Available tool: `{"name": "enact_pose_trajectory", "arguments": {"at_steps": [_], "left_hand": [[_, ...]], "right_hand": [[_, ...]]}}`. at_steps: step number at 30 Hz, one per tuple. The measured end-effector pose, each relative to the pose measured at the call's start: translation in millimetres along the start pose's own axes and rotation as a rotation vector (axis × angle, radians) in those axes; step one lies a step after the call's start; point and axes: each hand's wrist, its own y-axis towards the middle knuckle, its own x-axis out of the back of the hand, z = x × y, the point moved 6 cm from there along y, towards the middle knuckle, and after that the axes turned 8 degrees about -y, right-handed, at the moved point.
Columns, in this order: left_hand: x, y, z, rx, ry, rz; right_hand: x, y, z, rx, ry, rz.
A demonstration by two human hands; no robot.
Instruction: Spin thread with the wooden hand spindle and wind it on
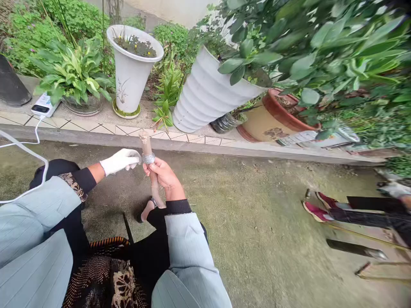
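Observation:
My right hand (164, 174) is bare and closed around a short wooden stick (146, 143) that stands nearly upright above my foot. A band of silver wire (148, 158) is wound round the stick just above my right fingers. My left hand (120, 161) wears a white glove; its fingertips are pinched at the wire coil from the left. My light blue sleeves fill the lower frame, and my sandalled foot (147, 210) rests on the ground below the stick.
Several potted plants stand on a tiled ledge (96, 128) ahead: a tall white pot (131, 72), a ribbed white pot (205, 94), a terracotta pot (272, 117). A power bank (44, 105) with a white cable lies left. Another person's red shoes (316, 209) and a long blade (356, 249) are at right.

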Motion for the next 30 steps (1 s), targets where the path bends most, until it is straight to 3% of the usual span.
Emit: {"name": "enact_pose_trajectory", "arguments": {"at_steps": [6, 11, 17, 19, 22, 24, 26, 28, 30], "left_hand": [[-2.2, 10, 16, -0.052, -0.039, 0.101], [-5.2, 12, 25, -0.009, -0.064, 0.112], [-11.2, 9, 20, 0.008, 0.020, 0.154], [-15.8, 8, 22, -0.006, 0.081, 0.207], [-23.9, 6, 31, -0.025, 0.217, 0.322], [-29.5, 3, 38, -0.004, 0.270, 0.421], [-34.2, -2, 41, 0.037, 0.275, 0.514], [-35.1, -5, 37, 0.025, 0.262, 0.541], [-29.9, -2, 27, -0.042, 0.239, 0.472]], "right_hand": [[4, -4, 1, -0.034, 0.008, -0.021], [0, -4, 4, -0.047, 0.008, 0.009], [12, -1, 2, -0.038, -0.095, -0.110], [26, -1, 4, -0.041, -0.238, -0.202], [53, -6, 14, -0.088, -0.671, -0.395], [67, -12, 22, -0.187, -1.066, -0.523], [72, -16, 24, -0.362, -1.445, -0.572], [66, -15, 10, -0.595, -1.702, -0.384], [52, -15, -13, -0.770, -1.754, -0.023]]}}
